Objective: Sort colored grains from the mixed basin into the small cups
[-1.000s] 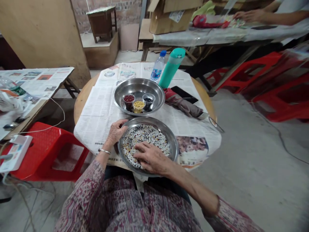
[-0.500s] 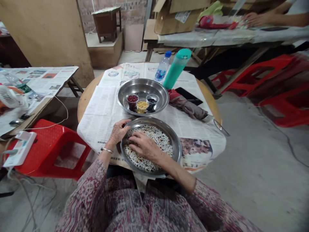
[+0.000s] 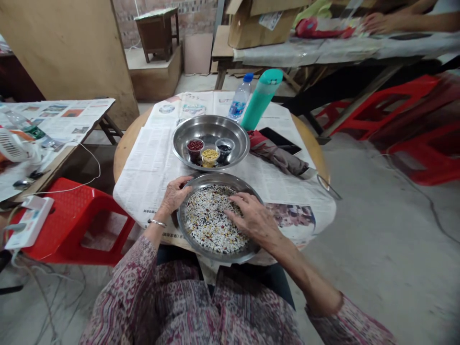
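Note:
A steel basin close to my body holds a spread of mixed white, black, yellow and red grains and beans. My left hand grips its left rim. Over the right part of the mix is my right hand, fingers apart and their tips at the grains; nothing shows held in it. Behind stands a second steel basin with three clear cups inside: a cup of red beans, a cup of yellow beans and a cup of black beans.
Newspaper covers the round table. Beyond the basins stand a water bottle and a teal bottle. A folded umbrella and a dark phone lie right. A red stool holds a power strip. Another person's hands show at the back table.
My right hand has moved from the left side of the grains to the right side, uncovering the middle. My left hand stays on the rim.

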Tool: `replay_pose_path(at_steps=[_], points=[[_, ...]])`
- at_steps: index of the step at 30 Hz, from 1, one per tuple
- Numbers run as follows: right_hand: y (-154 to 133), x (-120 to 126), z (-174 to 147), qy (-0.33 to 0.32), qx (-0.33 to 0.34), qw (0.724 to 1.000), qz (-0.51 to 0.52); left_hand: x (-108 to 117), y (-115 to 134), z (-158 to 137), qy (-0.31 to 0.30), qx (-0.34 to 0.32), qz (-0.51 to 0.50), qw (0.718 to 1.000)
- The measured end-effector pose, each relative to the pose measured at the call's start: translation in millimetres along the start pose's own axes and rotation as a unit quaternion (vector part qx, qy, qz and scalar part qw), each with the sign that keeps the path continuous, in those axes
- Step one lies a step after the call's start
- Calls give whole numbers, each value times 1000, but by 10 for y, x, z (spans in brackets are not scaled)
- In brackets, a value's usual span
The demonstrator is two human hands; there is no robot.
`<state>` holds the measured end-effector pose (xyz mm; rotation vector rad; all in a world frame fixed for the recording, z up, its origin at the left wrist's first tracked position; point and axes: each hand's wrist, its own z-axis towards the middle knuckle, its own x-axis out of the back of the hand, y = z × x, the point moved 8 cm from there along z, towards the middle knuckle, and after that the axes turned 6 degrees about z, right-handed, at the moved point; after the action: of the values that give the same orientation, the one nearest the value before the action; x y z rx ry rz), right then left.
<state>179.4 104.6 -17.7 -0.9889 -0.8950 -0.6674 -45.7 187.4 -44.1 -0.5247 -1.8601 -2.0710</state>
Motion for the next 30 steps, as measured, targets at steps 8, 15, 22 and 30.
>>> replay_pose_path(at_steps=[8, 15, 22, 30], points=[[-490, -454, -58, -77, 33, 979, 185, 1, -46, 30, 7, -4, 8, 1000], [-597, -220, -42, -54, 97, 950, 293, -1, -22, 13, 9, 0, 1, 1000], [-388, -39, -378, -216, 91, 955, 181, -14, -51, 2, 1, 13, -9, 1000], [-770, -347, -301, -241, 148, 954, 104, -7, -40, -4, 3, 4, -12, 1000]])
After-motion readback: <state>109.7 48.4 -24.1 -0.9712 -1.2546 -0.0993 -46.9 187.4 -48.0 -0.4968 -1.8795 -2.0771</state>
